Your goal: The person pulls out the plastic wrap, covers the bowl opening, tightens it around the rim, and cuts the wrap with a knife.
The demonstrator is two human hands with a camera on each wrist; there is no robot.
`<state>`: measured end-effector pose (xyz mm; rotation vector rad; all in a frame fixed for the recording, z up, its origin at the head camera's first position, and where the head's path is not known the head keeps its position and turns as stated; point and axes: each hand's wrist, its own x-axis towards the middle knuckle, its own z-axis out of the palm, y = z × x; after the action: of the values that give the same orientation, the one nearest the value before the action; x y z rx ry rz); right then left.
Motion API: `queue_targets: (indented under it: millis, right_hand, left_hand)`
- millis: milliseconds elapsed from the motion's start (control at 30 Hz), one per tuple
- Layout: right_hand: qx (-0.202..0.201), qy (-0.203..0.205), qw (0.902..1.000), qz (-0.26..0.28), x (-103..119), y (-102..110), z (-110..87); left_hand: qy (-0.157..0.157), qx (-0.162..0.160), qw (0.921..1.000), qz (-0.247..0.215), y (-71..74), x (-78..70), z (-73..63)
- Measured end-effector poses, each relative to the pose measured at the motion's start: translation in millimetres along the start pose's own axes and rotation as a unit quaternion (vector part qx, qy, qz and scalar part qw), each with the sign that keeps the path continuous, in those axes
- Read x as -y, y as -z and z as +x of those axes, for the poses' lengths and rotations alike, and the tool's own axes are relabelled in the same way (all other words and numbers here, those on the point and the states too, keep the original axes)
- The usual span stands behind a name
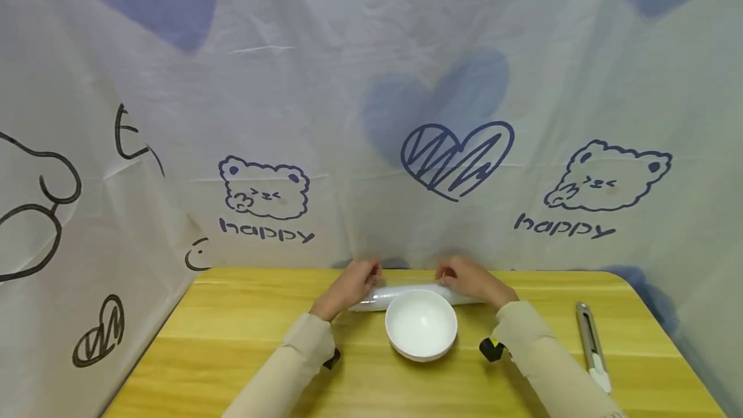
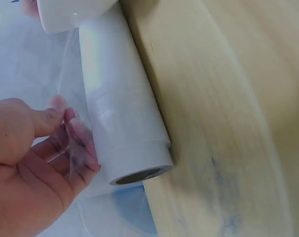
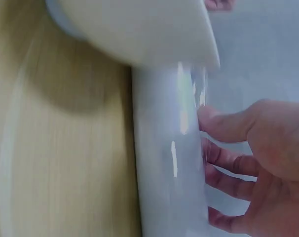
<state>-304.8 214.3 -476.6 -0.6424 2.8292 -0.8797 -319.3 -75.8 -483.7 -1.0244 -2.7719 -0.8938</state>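
A roll of cling film (image 1: 377,299) lies crosswise on the table behind a white bowl (image 1: 422,326). In the left wrist view the roll (image 2: 122,94) shows its hollow core end, and a clear strip of film rises from it. My left hand (image 1: 355,284) pinches the film's loose edge between thumb and fingers, beside the roll. At the roll's other side my right hand (image 1: 469,278) pinches the film too, its thumb and fingertips close against the roll (image 3: 169,163) in the right wrist view. The bowl (image 3: 139,29) partly hides the roll's middle.
A utility knife (image 1: 592,344) with a grey and white body lies at the table's right. Behind the wooden table (image 1: 244,340) hangs a pale cloth (image 1: 348,115) printed with hearts and bears, close to its far edge.
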Motion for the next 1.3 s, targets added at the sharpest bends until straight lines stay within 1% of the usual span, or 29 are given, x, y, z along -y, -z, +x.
queue_targets:
  millis: [67, 167, 267, 333, 400, 467, 567, 700, 767, 833, 933, 1067, 1167, 1300]
  right_hand:
    - [-0.007, -0.003, 1.0000, 0.006, -11, 2, -3.8]
    - [-0.011, -0.005, 0.9998, 0.018, -24, 6, -10.4]
    - [-0.015, -0.002, 0.9989, 0.045, -33, 7, -16.6]
    - [-0.022, 0.001, 0.9978, 0.063, -36, 8, -19.3]
    - [-0.036, -0.001, 0.9965, 0.076, -38, 8, -20.8]
    - [-0.048, 0.004, 0.9958, 0.078, -38, 9, -22.1]
    - [-0.049, 0.020, 0.9956, 0.078, -40, 12, -24.3]
    - [-0.035, 0.018, 0.9956, 0.085, -40, 15, -27.4]
    - [-0.037, 0.014, 0.9961, 0.079, -39, 16, -27.7]
    - [-0.046, 0.016, 0.9966, 0.066, -37, 17, -26.4]
    - [-0.064, 0.026, 0.9963, 0.052, -33, 19, -23.9]
    - [-0.083, 0.017, 0.9955, 0.043, -25, 25, -22.5]
    - [-0.092, 0.008, 0.9952, 0.033, -20, 30, -22.5]
    - [-0.106, -0.002, 0.9940, 0.026, -12, 40, -20.9]
  left_hand:
    - [-0.001, -0.004, 0.9999, -0.011, -0.4, 3.0, 1.2]
    - [0.009, -0.006, 0.9990, -0.044, -1.0, 6.3, 1.6]
    - [0.020, 0.003, 0.9967, -0.079, -0.1, 8.6, -1.2]
    - [0.027, 0.013, 0.9955, -0.090, 1.3, 9.7, -4.3]
    - [0.032, 0.017, 0.9957, -0.085, 3.2, 10.8, -7.6]
    - [0.042, 0.017, 0.9959, -0.079, 5.5, 11.5, -10.5]
    - [0.055, 0.005, 0.9952, -0.081, 8.6, 13.2, -13.1]
    - [0.074, -0.005, 0.9900, -0.120, 10.9, 15.7, -16.8]
    - [0.085, -0.010, 0.9858, -0.145, 11.9, 16.9, -18.5]
    - [0.093, -0.018, 0.9831, -0.157, 13.2, 17.8, -19.2]
    - [0.091, -0.032, 0.9814, -0.166, 16.8, 18.7, -18.1]
    - [0.080, -0.049, 0.9801, -0.175, 22.8, 18.8, -14.2]
    - [0.080, -0.051, 0.9792, -0.179, 27.4, 18.0, -10.9]
    - [0.060, -0.046, 0.9806, -0.181, 37.1, 16.0, -5.5]
